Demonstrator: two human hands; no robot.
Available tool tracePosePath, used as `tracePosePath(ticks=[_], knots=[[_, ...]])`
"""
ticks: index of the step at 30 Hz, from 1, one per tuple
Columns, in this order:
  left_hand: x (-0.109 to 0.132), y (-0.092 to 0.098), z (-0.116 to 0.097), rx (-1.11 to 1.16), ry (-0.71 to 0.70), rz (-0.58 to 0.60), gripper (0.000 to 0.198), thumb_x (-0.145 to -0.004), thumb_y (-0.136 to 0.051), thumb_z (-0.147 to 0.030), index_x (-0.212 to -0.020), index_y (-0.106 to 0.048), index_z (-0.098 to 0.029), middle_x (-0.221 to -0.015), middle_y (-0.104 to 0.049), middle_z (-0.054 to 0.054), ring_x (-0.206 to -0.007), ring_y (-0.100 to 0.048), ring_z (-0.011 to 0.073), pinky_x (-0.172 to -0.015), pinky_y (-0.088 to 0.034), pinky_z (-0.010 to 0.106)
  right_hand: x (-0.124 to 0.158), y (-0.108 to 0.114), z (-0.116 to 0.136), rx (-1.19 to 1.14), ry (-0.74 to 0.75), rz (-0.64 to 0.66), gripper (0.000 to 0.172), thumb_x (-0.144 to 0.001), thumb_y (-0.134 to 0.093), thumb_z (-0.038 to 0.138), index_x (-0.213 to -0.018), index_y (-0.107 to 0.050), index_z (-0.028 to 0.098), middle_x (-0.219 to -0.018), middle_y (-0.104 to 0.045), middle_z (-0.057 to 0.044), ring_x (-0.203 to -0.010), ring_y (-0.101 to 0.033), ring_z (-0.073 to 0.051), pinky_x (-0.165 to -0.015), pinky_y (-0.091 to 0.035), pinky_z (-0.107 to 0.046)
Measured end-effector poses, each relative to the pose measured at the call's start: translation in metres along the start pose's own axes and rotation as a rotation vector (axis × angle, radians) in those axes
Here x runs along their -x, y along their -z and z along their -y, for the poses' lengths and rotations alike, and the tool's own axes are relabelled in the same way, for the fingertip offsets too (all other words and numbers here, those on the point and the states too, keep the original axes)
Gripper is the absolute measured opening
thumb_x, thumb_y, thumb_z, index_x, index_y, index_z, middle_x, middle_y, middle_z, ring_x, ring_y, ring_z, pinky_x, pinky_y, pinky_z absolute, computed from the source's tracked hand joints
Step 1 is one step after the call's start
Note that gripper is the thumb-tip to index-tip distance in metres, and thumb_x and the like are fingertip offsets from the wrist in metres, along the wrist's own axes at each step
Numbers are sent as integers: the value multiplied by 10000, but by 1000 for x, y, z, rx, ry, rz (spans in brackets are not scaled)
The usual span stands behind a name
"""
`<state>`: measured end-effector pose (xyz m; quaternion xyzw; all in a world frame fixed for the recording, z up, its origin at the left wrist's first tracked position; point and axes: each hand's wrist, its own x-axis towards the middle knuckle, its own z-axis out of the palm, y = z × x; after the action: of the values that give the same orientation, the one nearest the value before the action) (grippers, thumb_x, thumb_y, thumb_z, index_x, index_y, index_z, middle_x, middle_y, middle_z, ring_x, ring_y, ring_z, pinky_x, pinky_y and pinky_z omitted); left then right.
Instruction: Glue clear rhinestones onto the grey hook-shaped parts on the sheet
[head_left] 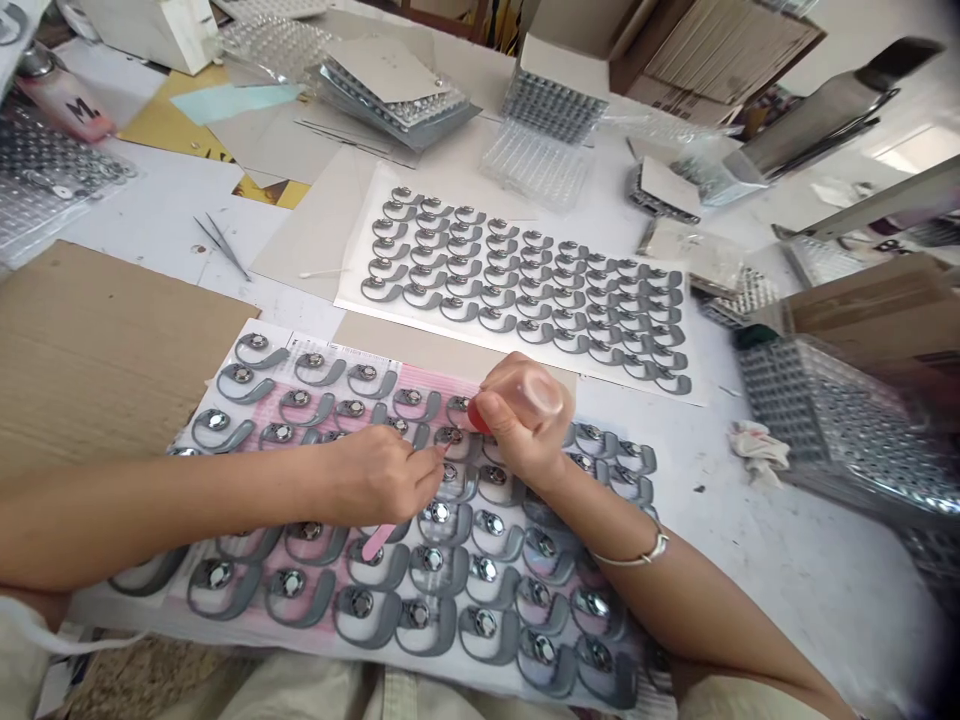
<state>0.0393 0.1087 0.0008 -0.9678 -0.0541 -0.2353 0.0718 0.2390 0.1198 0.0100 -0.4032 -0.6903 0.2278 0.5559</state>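
Observation:
My left hand (386, 478) is closed in a pinch on a thin pink stick (379, 540), its tip near a grey hook-shaped part (450, 437) on the near pink sheet (247, 415). My right hand (525, 420) is wrapped round a small clear bottle with a red cap (480, 418), tipped toward the same part. Several rows of grey hook-shaped parts with shiny round centres cover the sheet under both hands. A bracelet (637, 555) sits on my right wrist.
A second white sheet (360, 290) of grey parts lies farther back. Tweezers (221, 245) lie at left beside brown cardboard (97, 350). Clear blister trays (536, 165), boxes (570, 50) and a crumpled cloth (759, 447) crowd the back and right.

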Motion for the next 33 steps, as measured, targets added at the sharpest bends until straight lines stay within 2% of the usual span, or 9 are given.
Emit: tracePosePath(ticks=[4, 8, 11, 15, 19, 22, 26, 30, 33], knots=[[2, -1, 0, 1, -6, 14, 194, -811, -492, 14, -870, -663, -57, -950, -722, 145, -511, -626, 140, -406, -527, 267, -22, 8, 1, -145, -138, -106, 296, -861, -619, 439, -666, -553, 227, -516, -529, 29, -440, -498, -110, -406, -370, -274], [2, -1, 0, 7, -8, 58, 173, -824, -484, 3, -851, -638, -71, -950, -710, 142, -496, -606, 129, -418, -529, 270, -39, 26, 6, -145, -281, -88, 349, -873, -585, 500, -649, -540, 237, -497, -500, 30, -384, -444, -94, -322, -265, -259], [2, -1, 0, 10, -6, 78, 168, -823, -481, 5, -842, -627, -74, -936, -705, 137, -486, -595, 128, -411, -521, 273, -32, 34, 8, -146, -357, -54, 312, -830, -636, 516, -695, -566, 243, -534, -527, 17, -421, -488, -109, -317, -275, -251], [4, -4, -2, 18, -15, 69, 164, -809, -486, 8, -830, -625, -75, -976, -701, 147, -498, -608, 136, -406, -519, 281, -11, 35, 9, -254, -482, -45, 289, -771, -694, 509, -759, -585, 242, -613, -582, 3, -534, -587, -148, -382, -414, -255], [5, -5, -2, 23, 1, 94, 174, -816, -474, 3, -846, -626, -76, -928, -699, 138, -494, -603, 136, -407, -513, 279, -4, 37, 15, -581, -877, -112, 321, -761, -668, 531, -723, -588, 222, -694, -602, 11, -496, -545, -121, -522, -565, -345], [4, -4, -1, 32, -4, 85, 180, -817, -472, 3, -855, -631, -72, -915, -700, 136, -504, -612, 143, -406, -515, 279, -5, 45, 24, -737, -1105, -92, 380, -726, -676, 565, -671, -608, 196, -646, -578, -9, -569, -580, -159, -680, -606, -446], [3, -4, -1, 23, -12, 57, 186, -801, -480, 23, -855, -637, -58, -918, -705, 143, -477, -595, 137, -381, -501, 270, -1, 50, 30, -806, -1204, -98, 364, -707, -709, 546, -675, -622, 194, -641, -580, -22, -727, -628, -216, -793, -593, -517], [3, -4, -1, 25, -10, 49, 175, -796, -487, 30, -855, -630, -50, -904, -704, 154, -472, -587, 136, -381, -499, 260, 5, 43, 24, -846, -1279, -149, 341, -650, -770, 496, -661, -620, 191, -647, -595, -14, -733, -622, -202, -801, -596, -506], [4, -5, -1, 26, -20, 72, 167, -816, -474, 20, -863, -616, -56, -913, -699, 162, -483, -584, 123, -406, -501, 242, 5, 37, 17, -861, -1273, -174, 325, -645, -779, 472, -670, -616, 192, -640, -600, -12, -724, -620, -198, -788, -601, -493]])
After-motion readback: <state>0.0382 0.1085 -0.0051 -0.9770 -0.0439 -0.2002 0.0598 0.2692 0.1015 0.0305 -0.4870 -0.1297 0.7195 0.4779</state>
